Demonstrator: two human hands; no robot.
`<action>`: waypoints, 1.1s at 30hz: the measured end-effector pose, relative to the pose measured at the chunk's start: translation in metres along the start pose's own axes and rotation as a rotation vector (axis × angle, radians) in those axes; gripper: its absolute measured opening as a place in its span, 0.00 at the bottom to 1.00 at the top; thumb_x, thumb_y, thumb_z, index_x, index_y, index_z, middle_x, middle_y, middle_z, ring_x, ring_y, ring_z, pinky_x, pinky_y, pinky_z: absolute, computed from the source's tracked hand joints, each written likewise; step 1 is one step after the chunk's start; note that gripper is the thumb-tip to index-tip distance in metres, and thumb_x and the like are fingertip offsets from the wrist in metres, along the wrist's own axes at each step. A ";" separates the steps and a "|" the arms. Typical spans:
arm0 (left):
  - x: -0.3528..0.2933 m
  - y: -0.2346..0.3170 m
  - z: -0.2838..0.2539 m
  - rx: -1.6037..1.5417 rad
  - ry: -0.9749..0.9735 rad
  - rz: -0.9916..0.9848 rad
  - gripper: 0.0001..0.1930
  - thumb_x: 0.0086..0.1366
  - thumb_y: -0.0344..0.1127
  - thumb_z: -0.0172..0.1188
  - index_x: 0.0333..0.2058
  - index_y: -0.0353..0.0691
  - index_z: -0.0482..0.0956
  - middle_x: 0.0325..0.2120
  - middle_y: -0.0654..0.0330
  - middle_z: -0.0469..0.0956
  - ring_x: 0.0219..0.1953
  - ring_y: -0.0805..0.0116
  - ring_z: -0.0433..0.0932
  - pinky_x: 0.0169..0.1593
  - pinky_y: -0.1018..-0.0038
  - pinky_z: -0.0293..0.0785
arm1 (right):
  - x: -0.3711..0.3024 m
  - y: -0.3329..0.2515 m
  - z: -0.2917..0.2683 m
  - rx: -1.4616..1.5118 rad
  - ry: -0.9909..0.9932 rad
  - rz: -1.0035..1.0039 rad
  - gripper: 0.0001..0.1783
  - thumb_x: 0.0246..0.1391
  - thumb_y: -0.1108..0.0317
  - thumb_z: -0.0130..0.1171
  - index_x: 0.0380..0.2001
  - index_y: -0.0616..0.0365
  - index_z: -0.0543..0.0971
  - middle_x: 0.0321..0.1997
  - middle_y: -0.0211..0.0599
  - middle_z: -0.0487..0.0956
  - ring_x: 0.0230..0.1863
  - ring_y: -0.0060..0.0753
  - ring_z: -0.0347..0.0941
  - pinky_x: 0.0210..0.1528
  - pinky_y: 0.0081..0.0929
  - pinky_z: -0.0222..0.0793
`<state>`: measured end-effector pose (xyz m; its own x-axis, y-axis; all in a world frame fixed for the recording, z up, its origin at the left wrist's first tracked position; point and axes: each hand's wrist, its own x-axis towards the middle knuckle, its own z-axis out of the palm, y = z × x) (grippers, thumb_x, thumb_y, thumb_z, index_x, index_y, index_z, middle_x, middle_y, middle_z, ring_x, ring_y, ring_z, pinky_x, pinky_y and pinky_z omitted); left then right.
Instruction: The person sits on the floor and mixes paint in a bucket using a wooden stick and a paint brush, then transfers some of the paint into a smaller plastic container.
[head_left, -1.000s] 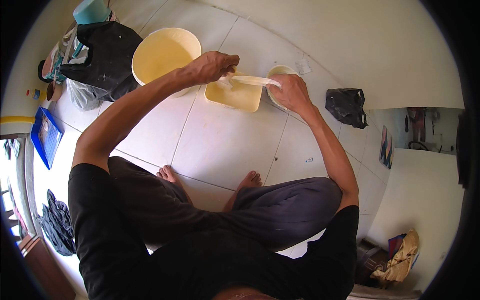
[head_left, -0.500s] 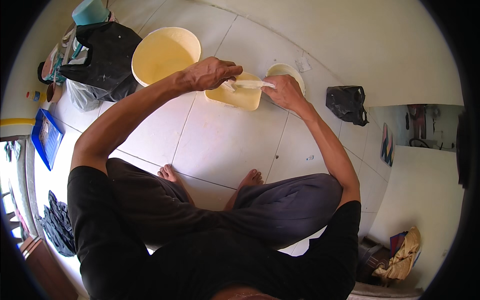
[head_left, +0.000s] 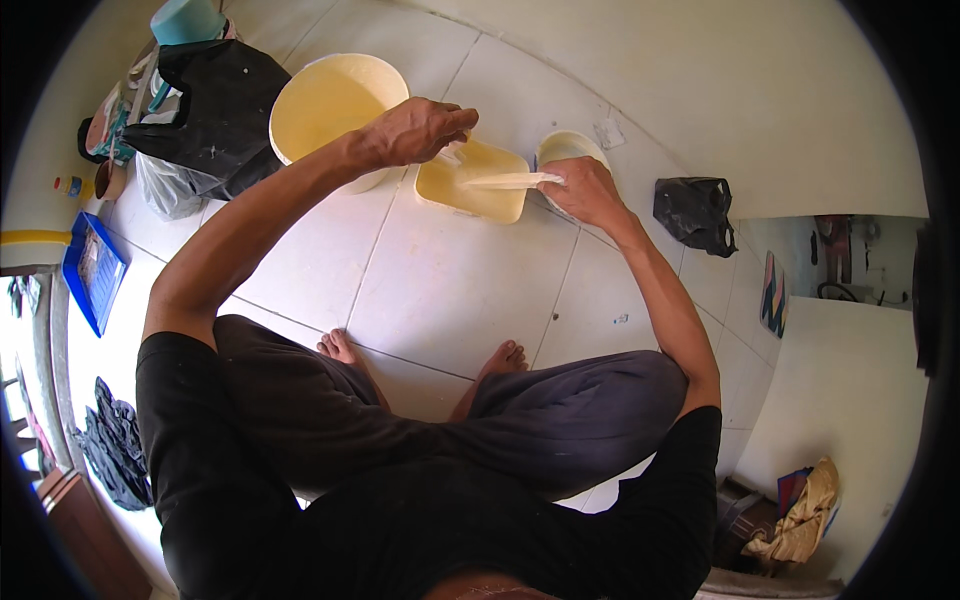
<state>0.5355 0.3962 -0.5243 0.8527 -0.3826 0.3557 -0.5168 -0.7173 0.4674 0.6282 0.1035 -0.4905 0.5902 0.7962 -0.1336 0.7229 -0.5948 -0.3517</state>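
Note:
My right hand [head_left: 585,190] is closed round the end of a flat, cream-coloured stick [head_left: 505,181], which points left across a pale yellow rectangular tub [head_left: 472,208]. Above the tub's left side, my left hand [head_left: 425,132] is closed, and a whitish piece [head_left: 453,153] shows below its fingers. Most of that piece is hidden, so its kind cannot be made out. Behind my right hand stands a small round white container [head_left: 572,143], partly covered by the hand. A large cream bucket [head_left: 330,110] stands beside my left wrist.
Black plastic bags lie at the left [head_left: 220,110] and the right [head_left: 695,212] of the tiled floor. A blue tray [head_left: 93,275] leans at far left near a yellow handle [head_left: 35,238]. A wall [head_left: 740,110] bounds the far side. My bare feet rest on the tiles.
The stick has come away from the whitish piece in my left hand and sits a little lower. My left hand has shifted slightly left and up, my right slightly right and down.

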 end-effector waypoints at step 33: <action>0.013 0.000 0.004 -0.088 0.164 -0.219 0.07 0.67 0.32 0.62 0.37 0.36 0.74 0.26 0.47 0.82 0.27 0.50 0.83 0.32 0.64 0.77 | 0.014 0.039 0.028 -0.116 0.206 -0.084 0.08 0.35 0.73 0.56 0.14 0.68 0.74 0.20 0.58 0.75 0.24 0.60 0.73 0.29 0.50 0.68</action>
<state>0.5474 0.3885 -0.5231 0.9246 -0.1195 0.3617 -0.3326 -0.7162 0.6135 0.6548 0.0947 -0.5322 0.5781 0.8113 0.0872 0.8021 -0.5454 -0.2430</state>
